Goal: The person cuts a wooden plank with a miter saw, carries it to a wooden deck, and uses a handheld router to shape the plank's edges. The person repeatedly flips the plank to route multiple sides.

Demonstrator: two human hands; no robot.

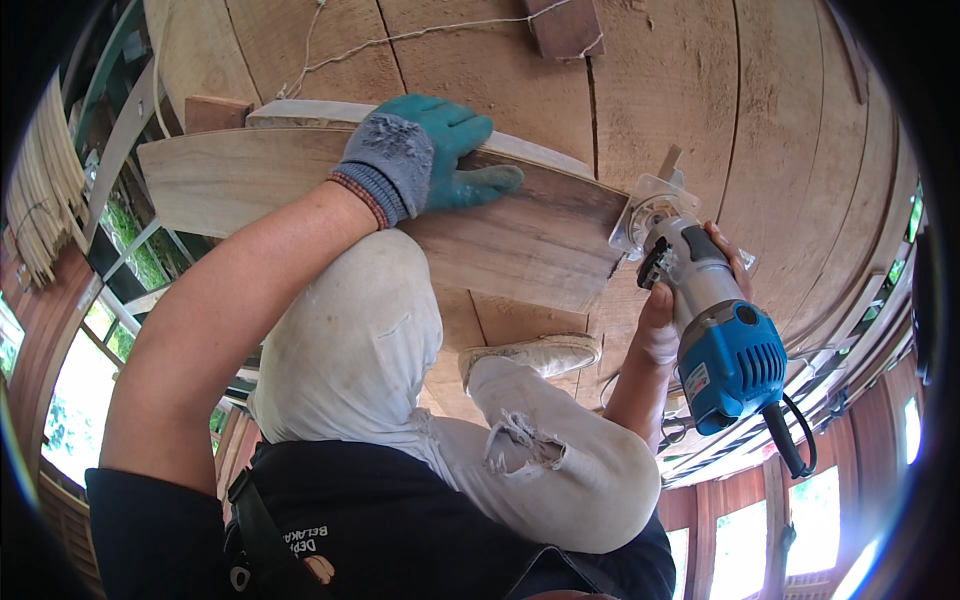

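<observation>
A curved wooden plank (520, 245) lies across in front of my raised knee. My left hand (430, 155), in a green-coated grey work glove, presses down on its upper edge with the fingers stretched out. Bare, my right hand (660, 315) is wrapped round the body of a blue and silver trim router (735, 365). The router is tilted on its side, its clear base plate (640, 215) up against the plank's right end. Whether the bit touches the wood is hidden by the base.
Behind the plank lies a paler wooden strip (540, 150), with a small brown block (215, 113) at its left. Another dark block (565, 25) with string round it rests on the dusty plank floor (670, 90). Thin wooden strips (45, 190) hang in a bundle at far left.
</observation>
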